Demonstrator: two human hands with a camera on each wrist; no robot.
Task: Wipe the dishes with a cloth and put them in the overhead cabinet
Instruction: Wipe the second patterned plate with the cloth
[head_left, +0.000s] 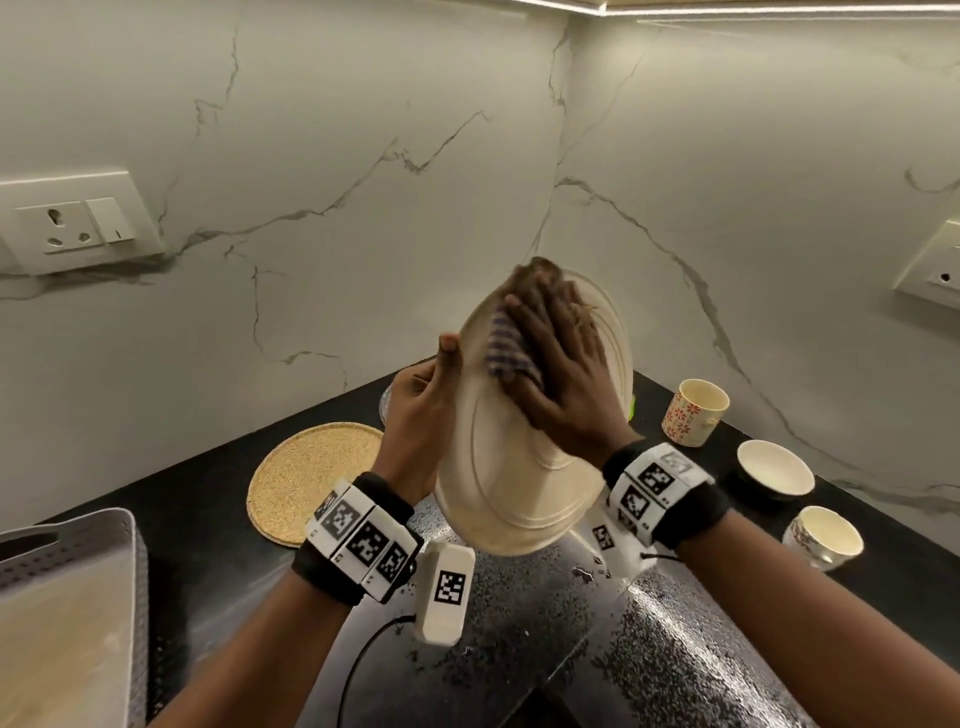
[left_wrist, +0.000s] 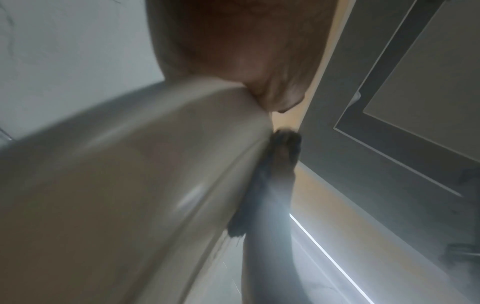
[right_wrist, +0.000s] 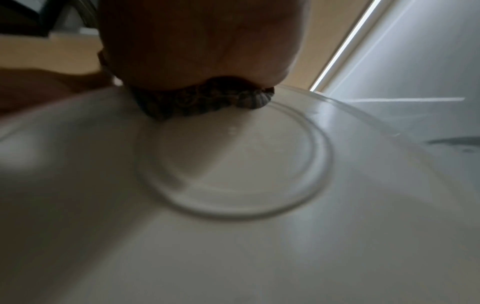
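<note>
A cream plate (head_left: 511, 483) is held up on edge over the black counter, its ringed underside facing me. My left hand (head_left: 421, 400) grips its left rim, thumb over the edge. With straight fingers my right hand (head_left: 558, 364) presses a striped blue-and-white cloth (head_left: 501, 345) flat against the plate's upper part. In the right wrist view the bunched cloth (right_wrist: 205, 100) sits under the palm on the plate (right_wrist: 233, 205), just above the foot ring. The left wrist view shows the plate's rim (left_wrist: 155, 185) blurred, with the cloth (left_wrist: 259, 181) on its far side.
On the counter to the right stand a floral mug (head_left: 693, 411), a white bowl (head_left: 774, 468) and a cup (head_left: 823, 538). A round woven mat (head_left: 311, 478) lies at left, a grey perforated basket (head_left: 72, 597) at the lower left. Marble walls meet in the corner behind.
</note>
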